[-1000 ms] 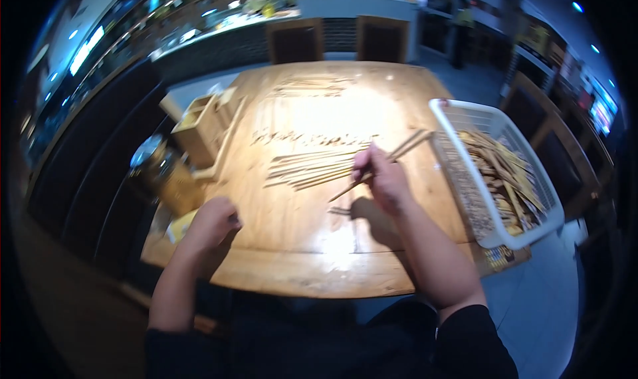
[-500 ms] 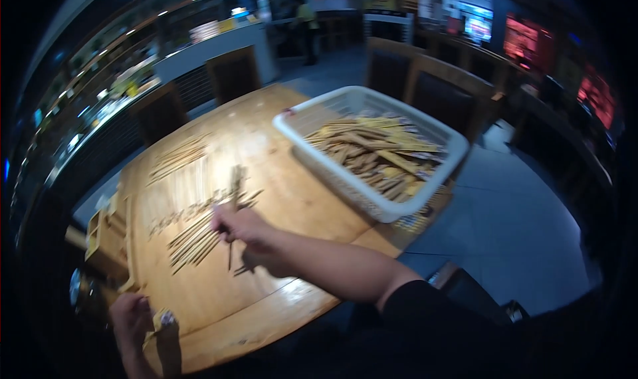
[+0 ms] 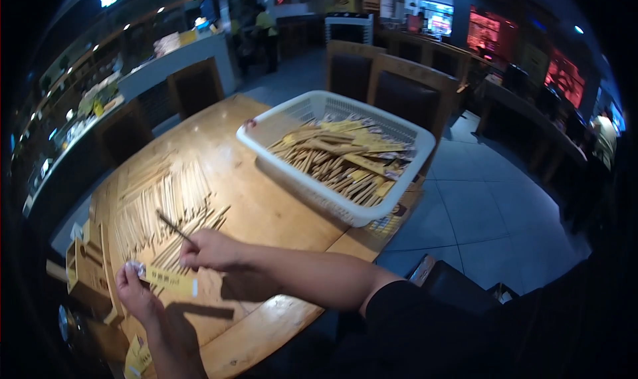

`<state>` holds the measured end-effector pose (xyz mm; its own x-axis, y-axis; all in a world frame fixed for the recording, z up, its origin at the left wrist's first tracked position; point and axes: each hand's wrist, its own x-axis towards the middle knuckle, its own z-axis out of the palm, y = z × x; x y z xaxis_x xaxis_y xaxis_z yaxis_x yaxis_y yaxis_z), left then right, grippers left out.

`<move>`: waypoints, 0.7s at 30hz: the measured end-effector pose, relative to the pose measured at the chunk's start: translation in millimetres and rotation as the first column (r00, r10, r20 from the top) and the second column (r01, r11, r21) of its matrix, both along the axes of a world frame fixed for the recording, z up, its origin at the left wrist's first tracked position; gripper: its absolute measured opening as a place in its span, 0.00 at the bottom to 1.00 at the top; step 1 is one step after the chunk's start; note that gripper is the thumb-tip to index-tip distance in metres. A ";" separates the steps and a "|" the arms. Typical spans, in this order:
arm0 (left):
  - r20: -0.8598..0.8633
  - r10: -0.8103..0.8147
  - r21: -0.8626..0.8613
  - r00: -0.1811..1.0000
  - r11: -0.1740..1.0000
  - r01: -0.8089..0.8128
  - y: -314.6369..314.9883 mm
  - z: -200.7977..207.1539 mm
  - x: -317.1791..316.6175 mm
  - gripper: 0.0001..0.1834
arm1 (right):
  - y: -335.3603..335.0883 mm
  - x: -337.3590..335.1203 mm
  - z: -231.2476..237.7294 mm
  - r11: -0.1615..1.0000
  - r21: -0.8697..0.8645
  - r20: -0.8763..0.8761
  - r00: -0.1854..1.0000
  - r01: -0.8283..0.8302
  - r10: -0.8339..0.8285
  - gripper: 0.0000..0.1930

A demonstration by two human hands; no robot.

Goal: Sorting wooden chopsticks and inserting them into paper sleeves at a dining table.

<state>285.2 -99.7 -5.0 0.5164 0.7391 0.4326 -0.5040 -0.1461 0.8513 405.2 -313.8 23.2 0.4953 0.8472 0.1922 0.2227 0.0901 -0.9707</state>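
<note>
My left hand point(image 3: 138, 294), at the lower left over the table, pinches the end of a yellow paper chopstick sleeve point(image 3: 171, 281). The sleeve stretches toward my right hand point(image 3: 214, 249), whose closed fingers grip chopsticks point(image 3: 174, 225) with the thin length pointing up and left; how many is unclear. Beneath and beyond my hands, loose wooden chopsticks point(image 3: 163, 196) lie in rows on the table. A white plastic basket point(image 3: 292, 178) stands to the right, holding a heap of chopsticks point(image 3: 319, 156), many in yellow sleeves.
The wooden table point(image 3: 256, 216) has a wooden box point(image 3: 85, 276) at its left edge. More yellow sleeves point(image 3: 137, 357) show at the lower left, near my left forearm. Dark-backed chairs point(image 3: 412, 90) stand behind the basket. Tiled floor point(image 3: 458, 193) lies to the right.
My right hand has drawn left and nearer, its chopsticks now tilted up and left. My left hand has risen slightly, the yellow sleeve now extended toward the right hand. The view has shifted.
</note>
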 end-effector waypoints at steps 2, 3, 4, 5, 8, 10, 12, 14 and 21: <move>-0.074 0.058 0.035 0.996 0.998 -0.056 -2.8 -5.1 -1.7 0.08 | 11.8 15.7 -21.6 0.996 0.057 0.018 0.997 0.071 -0.072 0.09; -0.095 0.051 0.075 0.994 0.996 -0.044 -0.9 -10.1 2.7 0.08 | 6.6 26.0 -28.2 0.986 0.121 0.117 0.985 0.114 -0.129 0.09; -0.060 0.006 -0.028 0.998 1.000 -0.007 -5.5 -9.4 8.0 0.07 | 1.1 28.9 -23.5 0.974 0.141 0.214 0.955 0.176 -0.203 0.09; -0.027 0.019 -0.050 0.999 0.999 -0.020 -4.1 -18.3 13.8 0.08 | -8.1 32.7 -17.5 0.965 0.093 0.434 0.862 0.246 -0.262 0.09; 0.021 -0.062 -0.188 0.998 0.980 0.065 -22.7 1.2 13.8 0.07 | -29.6 20.5 13.2 0.945 0.249 0.670 0.667 0.210 -0.325 0.14; 0.040 -0.047 -0.240 0.998 0.969 0.056 -20.7 1.6 5.0 0.07 | -18.3 5.5 20.5 0.960 0.255 0.722 0.637 0.119 -0.271 0.17; 0.095 -0.065 -0.284 0.993 0.955 0.089 -17.6 1.9 1.3 0.07 | -15.6 -14.3 26.3 0.989 0.132 0.728 0.671 0.065 -0.142 0.23; 0.042 -0.049 -0.279 0.998 0.959 0.059 -15.8 -2.2 -0.5 0.07 | -14.4 -31.8 26.4 0.987 0.149 0.806 0.572 0.052 -0.152 0.22; -0.185 0.223 0.216 0.957 0.959 -0.182 -30.7 1.5 -3.2 0.12 | -19.6 -30.6 21.4 0.981 0.178 0.919 0.344 0.078 -0.195 0.11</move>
